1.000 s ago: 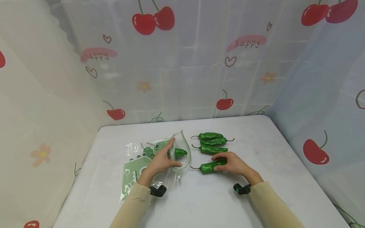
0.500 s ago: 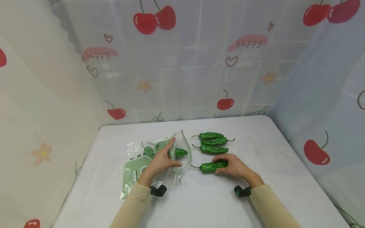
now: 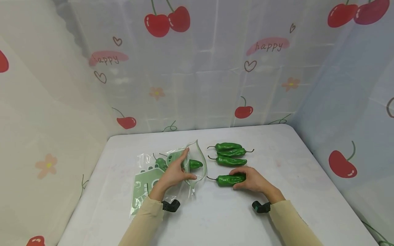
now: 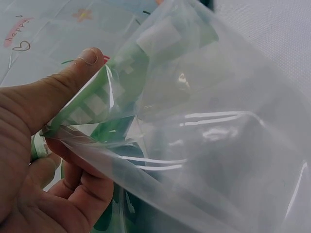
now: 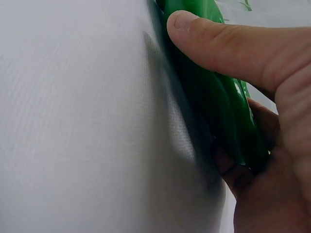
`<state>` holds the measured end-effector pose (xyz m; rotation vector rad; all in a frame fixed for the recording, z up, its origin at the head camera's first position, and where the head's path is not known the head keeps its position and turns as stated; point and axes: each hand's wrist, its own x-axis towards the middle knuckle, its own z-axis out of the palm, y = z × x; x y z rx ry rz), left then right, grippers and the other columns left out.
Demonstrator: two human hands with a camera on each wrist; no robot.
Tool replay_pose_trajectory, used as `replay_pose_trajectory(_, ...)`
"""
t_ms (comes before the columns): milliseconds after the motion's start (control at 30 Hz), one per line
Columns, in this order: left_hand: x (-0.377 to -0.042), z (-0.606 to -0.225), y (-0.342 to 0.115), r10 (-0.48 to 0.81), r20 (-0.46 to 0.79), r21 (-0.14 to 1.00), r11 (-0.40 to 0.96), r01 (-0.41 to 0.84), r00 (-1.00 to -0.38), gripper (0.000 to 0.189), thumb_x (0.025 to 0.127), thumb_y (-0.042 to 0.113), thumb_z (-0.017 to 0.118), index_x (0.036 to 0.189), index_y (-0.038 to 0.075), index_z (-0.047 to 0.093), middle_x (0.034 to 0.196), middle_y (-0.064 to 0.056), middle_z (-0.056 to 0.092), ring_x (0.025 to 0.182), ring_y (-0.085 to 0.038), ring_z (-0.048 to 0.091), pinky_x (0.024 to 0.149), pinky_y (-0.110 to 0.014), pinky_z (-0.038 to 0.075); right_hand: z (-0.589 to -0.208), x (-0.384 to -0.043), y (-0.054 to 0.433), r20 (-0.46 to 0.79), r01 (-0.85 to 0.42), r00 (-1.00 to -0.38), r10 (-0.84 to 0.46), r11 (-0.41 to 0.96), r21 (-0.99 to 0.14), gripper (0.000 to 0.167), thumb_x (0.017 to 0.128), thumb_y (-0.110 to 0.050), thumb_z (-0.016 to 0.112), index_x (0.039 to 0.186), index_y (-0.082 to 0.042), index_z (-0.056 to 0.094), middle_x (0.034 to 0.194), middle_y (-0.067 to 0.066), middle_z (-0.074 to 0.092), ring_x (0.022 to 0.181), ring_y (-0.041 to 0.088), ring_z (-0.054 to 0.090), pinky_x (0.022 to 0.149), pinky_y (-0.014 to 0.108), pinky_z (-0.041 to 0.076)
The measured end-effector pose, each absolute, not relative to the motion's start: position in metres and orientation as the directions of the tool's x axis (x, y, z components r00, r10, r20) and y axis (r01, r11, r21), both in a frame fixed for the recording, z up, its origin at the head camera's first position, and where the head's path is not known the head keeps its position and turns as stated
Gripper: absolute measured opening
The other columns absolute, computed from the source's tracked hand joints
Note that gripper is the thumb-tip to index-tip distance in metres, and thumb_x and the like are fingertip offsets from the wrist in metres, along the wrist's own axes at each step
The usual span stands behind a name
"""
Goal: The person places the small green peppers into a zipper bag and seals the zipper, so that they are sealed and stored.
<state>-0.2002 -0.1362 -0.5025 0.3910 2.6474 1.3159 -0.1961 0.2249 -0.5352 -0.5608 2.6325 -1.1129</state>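
A clear zip bag (image 3: 146, 181) with a green cartoon print lies left of centre, its mouth spread toward the right. My left hand (image 3: 172, 174) holds it at the mouth, thumb and index finger stretched apart; in the left wrist view the other fingers curl by the bag's edge. Inside the bag, a green pepper (image 3: 195, 164) shows at the mouth, with more green peppers deeper in. My right hand (image 3: 253, 179) grips another green pepper (image 3: 226, 180) by its blunt end, thumb on the near side, stem pointing left. The right wrist view shows this held pepper (image 5: 214, 92) close over the tabletop.
Three loose green peppers lie behind the right hand: a far pepper (image 3: 227, 146), a middle pepper (image 3: 232, 152) and a nearer pepper (image 3: 231, 161). The white table (image 3: 212, 218) ends at a printed curtain (image 3: 197, 102) at the back and sides.
My right hand has shifted its hold slightly toward the pepper's blunt end, and the pepper's stem has tipped up a little. My left hand and the bag have stayed still.
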Motion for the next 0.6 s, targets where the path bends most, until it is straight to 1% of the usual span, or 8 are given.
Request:
replay_pose_trajectory(200, -0.2005, -0.5005, -0.1360, 0.295, -0.026, 0.797, 0.583, 0.158, -0.955, 0.123, 0.072, 0.035, 0.095, 0.165, 0.040, 0.015, 0.166, -0.006, 0.036, 0.060, -0.013, 0.047, 0.074, -0.034, 0.046, -0.5346, -0.1952, 0.2240, -0.054, -0.256, -0.902, -0.428, 0.632, -0.731, 0.046, 0.074, -0.028, 0.095, 0.115, -0.030, 0.074, 0.124, -0.005, 0.069, 0.119, 0.021, 0.058, 0.104, 0.047, 0.047)
replay_pose_trajectory(433, -0.2012, -0.5000, -0.1362, 0.291, -0.037, 0.797, 0.585, 0.147, -0.956, 0.123, 0.072, 0.035, 0.095, 0.165, 0.040, 0.015, 0.164, -0.006, 0.039, 0.059, -0.013, 0.047, 0.070, -0.035, 0.046, -0.5318, -0.1941, 0.2244, -0.078, -0.215, -0.909, -0.410, 0.619, -0.756, 0.048, 0.072, -0.029, 0.096, 0.114, -0.031, 0.074, 0.123, -0.005, 0.068, 0.115, 0.021, 0.057, 0.102, 0.046, 0.047)
replay_pose_trajectory(600, -0.2011, -0.4997, -0.1366, 0.298, -0.036, 0.796, 0.586, 0.153, -0.954, 0.123, 0.072, 0.034, 0.095, 0.166, 0.038, 0.015, 0.163, -0.008, 0.040, 0.059, -0.013, 0.046, 0.072, -0.035, 0.045, -0.5292, -0.1943, 0.2260, -0.084, -0.197, -0.912, -0.401, 0.609, -0.769, 0.049, 0.071, -0.029, 0.096, 0.116, -0.031, 0.074, 0.124, -0.003, 0.068, 0.114, 0.022, 0.056, 0.101, 0.045, 0.046)
